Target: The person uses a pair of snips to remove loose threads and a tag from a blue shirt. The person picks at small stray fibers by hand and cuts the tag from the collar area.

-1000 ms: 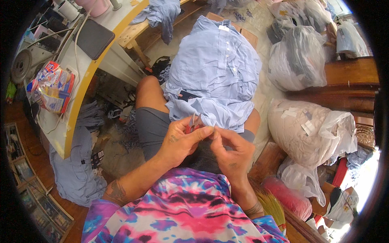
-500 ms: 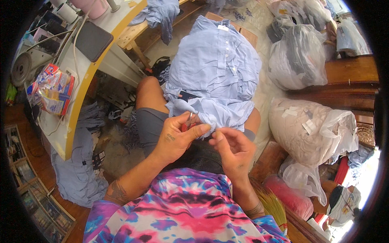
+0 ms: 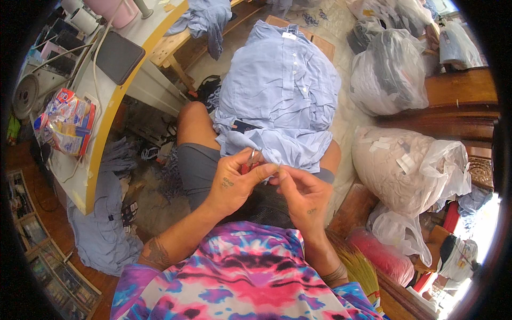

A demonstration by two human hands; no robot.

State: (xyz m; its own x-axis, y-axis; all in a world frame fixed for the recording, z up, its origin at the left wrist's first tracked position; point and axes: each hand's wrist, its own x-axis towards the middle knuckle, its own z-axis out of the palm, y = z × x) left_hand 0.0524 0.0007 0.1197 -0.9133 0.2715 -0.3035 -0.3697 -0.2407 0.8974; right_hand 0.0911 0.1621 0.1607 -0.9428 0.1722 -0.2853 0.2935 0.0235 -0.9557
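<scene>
Shirt [image 3: 261,88]: thin-looking cloth, matt, crinkled; btns [image 3: 295,63] smooth, sl. shiny. Snips [image 3: 252,157]: shiny metal blades, red plastic-look hndls. Tabletop [image 3: 141,34]: smooth, pale. Pkt [image 3: 65,121]: glossy plastic film. Bag [image 3: 386,74]: clear plastic, shiny, wrinkled. Furniture [image 3: 461,88]: wood, glossy varn. Broom [image 3: 358,266]: rough, straw-like.

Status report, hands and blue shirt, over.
Left hand: gripping red-handled snips. Right hand: close by, hold unclear. Light-blue button-front shirt: spread ahead, dark label on it.
</scene>
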